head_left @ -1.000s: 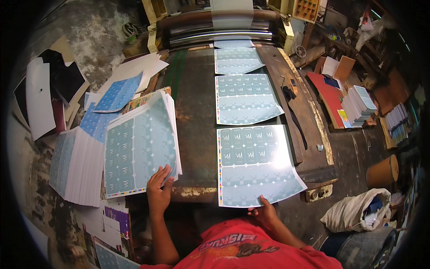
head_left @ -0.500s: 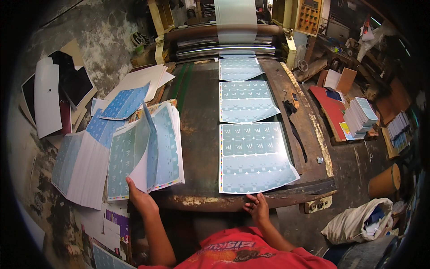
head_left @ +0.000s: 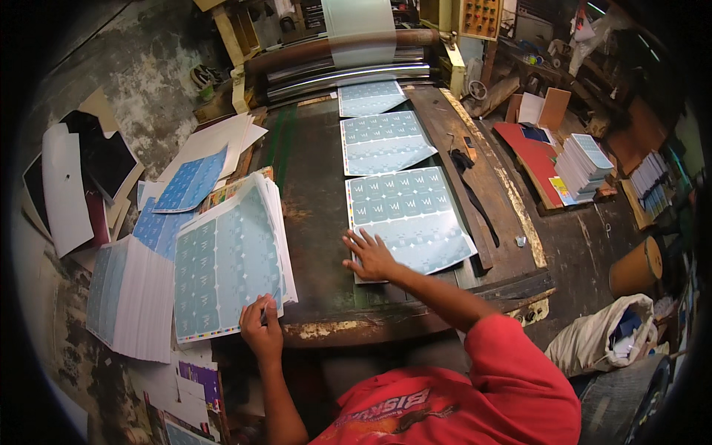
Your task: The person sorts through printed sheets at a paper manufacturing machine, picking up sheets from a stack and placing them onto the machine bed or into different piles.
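Observation:
My right hand lies with spread fingers at the lower left part of the nearest printed sheet on the machine's bed. This blue-green sheet has rows of pale designs and a curling right corner. Behind it, a second sheet and a third sheet lie in line toward the rollers. At the left, my left hand is closed at the lower right corner of the top printed sheet on a loose stack. Its fingers pinch that corner and partly hide it.
Steel rollers cross the far end of the bed. Left of the stack stands a thick fanned pile, with blue sheets behind. A black strap lies on the bed's right side. A white sack stands at lower right.
My right hand has moved from the bed's front edge onto the nearest sheet. The folded-over sheet at the left now lies flatter on its stack, and my left hand has shifted right. The view has shifted.

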The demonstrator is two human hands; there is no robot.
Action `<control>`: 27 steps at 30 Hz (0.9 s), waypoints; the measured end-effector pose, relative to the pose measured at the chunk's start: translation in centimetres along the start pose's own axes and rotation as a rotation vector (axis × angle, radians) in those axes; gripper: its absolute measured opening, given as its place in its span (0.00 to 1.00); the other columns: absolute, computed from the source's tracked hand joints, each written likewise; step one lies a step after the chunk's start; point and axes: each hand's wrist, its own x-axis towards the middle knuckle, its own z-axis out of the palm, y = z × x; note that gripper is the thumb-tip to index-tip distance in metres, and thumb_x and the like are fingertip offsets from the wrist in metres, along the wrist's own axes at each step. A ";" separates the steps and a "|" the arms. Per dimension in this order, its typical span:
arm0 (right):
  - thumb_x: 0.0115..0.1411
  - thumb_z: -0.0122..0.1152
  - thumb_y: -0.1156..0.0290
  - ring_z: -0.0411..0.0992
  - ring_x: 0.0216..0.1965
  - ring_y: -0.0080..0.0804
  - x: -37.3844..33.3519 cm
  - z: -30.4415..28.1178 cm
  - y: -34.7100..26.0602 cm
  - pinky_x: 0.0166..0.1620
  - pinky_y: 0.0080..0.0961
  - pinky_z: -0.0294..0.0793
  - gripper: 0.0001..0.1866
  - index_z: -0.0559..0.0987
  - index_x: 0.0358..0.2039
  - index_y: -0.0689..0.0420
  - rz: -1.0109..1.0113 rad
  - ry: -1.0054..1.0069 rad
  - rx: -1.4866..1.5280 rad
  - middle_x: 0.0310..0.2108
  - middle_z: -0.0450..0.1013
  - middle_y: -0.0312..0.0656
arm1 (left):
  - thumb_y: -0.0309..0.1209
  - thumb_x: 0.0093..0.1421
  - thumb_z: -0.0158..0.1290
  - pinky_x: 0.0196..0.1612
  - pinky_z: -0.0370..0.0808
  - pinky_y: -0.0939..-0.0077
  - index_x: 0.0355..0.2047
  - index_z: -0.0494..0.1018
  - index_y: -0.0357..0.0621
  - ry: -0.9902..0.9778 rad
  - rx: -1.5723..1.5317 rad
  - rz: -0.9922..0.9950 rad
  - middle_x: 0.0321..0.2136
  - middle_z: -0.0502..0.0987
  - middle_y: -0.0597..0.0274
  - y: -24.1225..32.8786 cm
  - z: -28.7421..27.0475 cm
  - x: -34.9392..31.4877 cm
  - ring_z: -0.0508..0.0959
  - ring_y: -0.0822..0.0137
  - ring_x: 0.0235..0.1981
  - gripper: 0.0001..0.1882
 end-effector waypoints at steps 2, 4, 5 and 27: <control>0.68 0.32 0.37 0.41 0.73 0.51 2.3 -0.1 4.1 0.69 0.60 0.42 0.39 0.53 0.71 0.49 -0.038 -0.074 -0.070 0.73 0.45 0.42 | 0.37 0.67 0.52 0.63 0.62 0.54 0.40 0.80 0.40 -0.005 -0.019 0.048 0.39 0.82 0.55 1.0 0.2 0.2 0.80 0.55 0.48 0.13; 0.68 0.31 0.38 0.42 0.73 0.50 2.9 -1.2 8.5 0.69 0.61 0.41 0.38 0.54 0.71 0.49 0.055 -0.160 -0.111 0.73 0.45 0.41 | 0.36 0.67 0.53 0.64 0.61 0.54 0.41 0.80 0.40 -0.033 -0.042 0.016 0.41 0.82 0.56 1.4 0.0 0.2 0.79 0.56 0.50 0.13; 0.68 0.31 0.39 0.42 0.73 0.50 2.9 -1.8 10.7 0.69 0.61 0.41 0.38 0.54 0.71 0.49 0.142 -0.210 -0.129 0.73 0.46 0.41 | 0.36 0.67 0.53 0.63 0.61 0.55 0.41 0.80 0.40 -0.045 -0.051 -0.003 0.41 0.82 0.55 1.5 -0.4 0.2 0.79 0.56 0.50 0.13; 0.69 0.52 0.54 0.74 0.48 0.31 -15.9 -9.4 -0.1 0.53 0.30 0.72 0.28 0.70 0.61 0.62 0.504 -0.148 1.361 0.48 0.76 0.44 | 0.33 0.62 0.57 0.59 0.66 0.54 0.40 0.81 0.45 -0.075 -0.060 0.240 0.38 0.83 0.59 6.2 1.1 -1.2 0.80 0.55 0.48 0.09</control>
